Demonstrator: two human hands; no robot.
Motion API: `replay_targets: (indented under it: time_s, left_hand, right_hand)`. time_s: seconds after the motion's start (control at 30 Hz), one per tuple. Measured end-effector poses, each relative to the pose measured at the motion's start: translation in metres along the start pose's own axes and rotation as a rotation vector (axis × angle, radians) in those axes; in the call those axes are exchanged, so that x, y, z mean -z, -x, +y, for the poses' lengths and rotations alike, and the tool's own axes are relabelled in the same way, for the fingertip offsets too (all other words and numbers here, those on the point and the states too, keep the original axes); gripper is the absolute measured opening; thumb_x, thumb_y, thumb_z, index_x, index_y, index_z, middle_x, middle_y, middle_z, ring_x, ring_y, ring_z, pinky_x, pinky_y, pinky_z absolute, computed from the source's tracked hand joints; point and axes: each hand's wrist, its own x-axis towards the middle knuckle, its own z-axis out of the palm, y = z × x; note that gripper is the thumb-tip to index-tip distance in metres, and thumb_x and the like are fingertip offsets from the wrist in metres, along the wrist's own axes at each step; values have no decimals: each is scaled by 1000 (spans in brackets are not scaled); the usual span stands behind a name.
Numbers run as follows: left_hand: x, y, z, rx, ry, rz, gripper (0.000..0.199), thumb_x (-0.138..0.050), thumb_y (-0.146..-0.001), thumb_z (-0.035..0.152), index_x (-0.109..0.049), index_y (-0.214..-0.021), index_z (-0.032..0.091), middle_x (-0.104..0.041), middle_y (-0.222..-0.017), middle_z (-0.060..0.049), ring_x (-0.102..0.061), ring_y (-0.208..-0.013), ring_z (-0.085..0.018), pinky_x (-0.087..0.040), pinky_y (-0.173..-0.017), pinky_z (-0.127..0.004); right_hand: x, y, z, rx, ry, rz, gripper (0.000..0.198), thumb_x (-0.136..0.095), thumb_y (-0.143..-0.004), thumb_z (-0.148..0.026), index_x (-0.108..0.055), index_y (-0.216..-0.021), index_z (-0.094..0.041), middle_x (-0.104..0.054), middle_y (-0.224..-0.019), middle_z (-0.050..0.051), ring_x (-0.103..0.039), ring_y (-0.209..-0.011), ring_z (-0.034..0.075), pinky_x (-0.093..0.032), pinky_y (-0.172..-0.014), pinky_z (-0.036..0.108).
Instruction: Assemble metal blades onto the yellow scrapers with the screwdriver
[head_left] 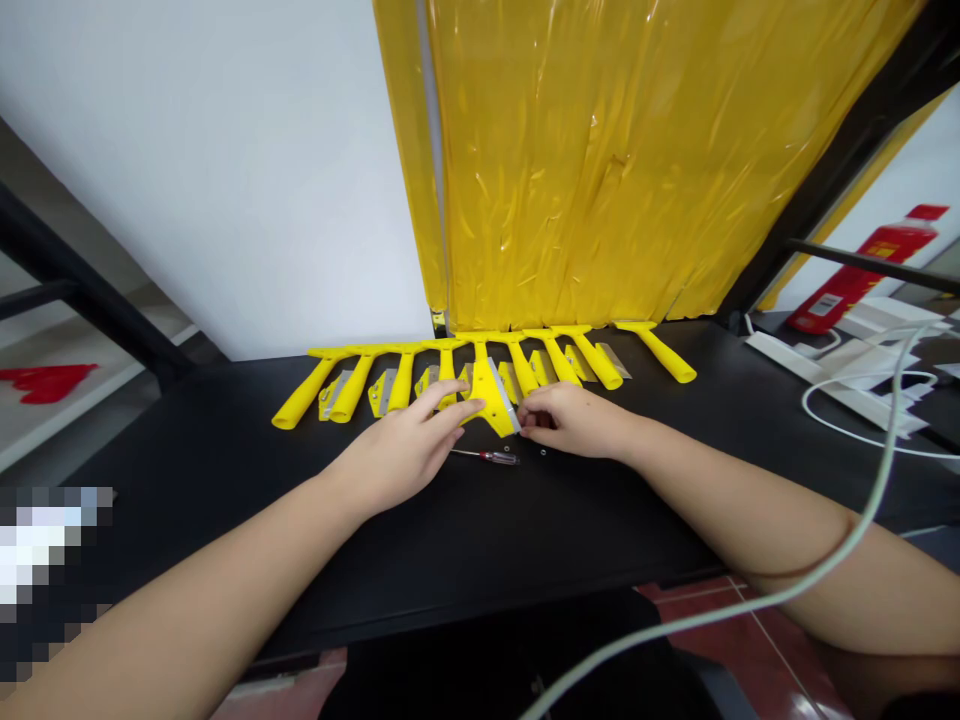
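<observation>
A yellow scraper (489, 397) with a grey metal blade along its right edge is held up between my two hands, just above the black table. My left hand (409, 440) grips its left side with thumb and fingers. At the blade side, the curled fingers of my right hand (566, 418) pinch the edge; their tips are partly hidden. Just below lies a small screwdriver (501, 458) with a dark red handle, its shaft pointing left. Two tiny nut-like rings (543, 453) rest near it.
Behind my hands, several yellow scraper handles (304, 395) stand in a row, with yellow-and-metal blade pieces (384, 390) between them. Yellow plastic sheeting (600, 180) hangs at the back. On the right are a red bottle (862, 270) and a white cable (881, 480) crossing over my right forearm.
</observation>
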Motion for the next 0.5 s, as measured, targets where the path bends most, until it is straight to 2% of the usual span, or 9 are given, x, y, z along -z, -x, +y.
replay_targets:
  time_s: [0.1,0.2,0.27,0.5]
  left_hand:
    - [2,-1,3,-20,1,8,39,-46,-108,22,-60,-144,25,-55,-158,-11,-70,-125,-26,-66,-94,-41]
    - [5,-1,4,-48,1,30,39,-45,-109,22,-59,-145,23,-56,-160,-8,-70,-128,-25,-65,-98,-41]
    - [6,0,5,-78,-4,41,39,-45,-109,21,-58,-146,23,-58,-158,-7,-69,-131,-23,-64,-102,-40]
    - [8,2,6,-153,-41,8,40,-45,-108,19,-60,-145,23,-61,-155,-7,-72,-125,-22,-65,-100,-37]
  right_hand:
    - [2,3,-4,-49,-15,-31,6,-71,-89,-18,-71,-83,-18,-68,-74,0,-59,-65,13,-43,-63,27]
    - [11,11,-4,-97,-94,-183,8,-77,-87,-25,-76,-92,-19,-73,-77,1,-64,-66,14,-47,-63,26]
    - [16,15,-3,-91,-114,-256,13,-77,-86,-21,-79,-98,-19,-75,-81,2,-67,-70,15,-49,-65,26]
    - [16,16,-6,-40,2,-224,9,-71,-86,-11,-74,-84,-19,-69,-78,2,-60,-67,15,-44,-62,27]
